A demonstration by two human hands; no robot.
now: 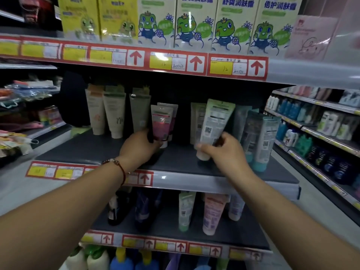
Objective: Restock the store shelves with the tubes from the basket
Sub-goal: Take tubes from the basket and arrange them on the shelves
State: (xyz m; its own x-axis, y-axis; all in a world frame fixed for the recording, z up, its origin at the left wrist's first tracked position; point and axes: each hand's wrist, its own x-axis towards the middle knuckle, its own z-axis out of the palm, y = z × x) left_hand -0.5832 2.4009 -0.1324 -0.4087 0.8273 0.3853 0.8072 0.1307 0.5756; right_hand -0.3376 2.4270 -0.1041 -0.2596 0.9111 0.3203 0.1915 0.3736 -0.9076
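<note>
On the dark middle shelf, my left hand grips a pink tube near its lower end, standing cap down in front of a second pink tube. My right hand holds a pale green tube by its lower part, tilted slightly left, its white cap touching the shelf. Its back label with a code faces me. Beige and grey tubes stand at the left of the shelf, teal-capped tubes at the right. The basket is out of view.
Frog-printed cartons fill the shelf above, behind red price strips. The shelf below holds dark, green and pink tubes. Bottles stand on the lowest shelf. Another stocked aisle runs along the right; packets lie on shelves at the left.
</note>
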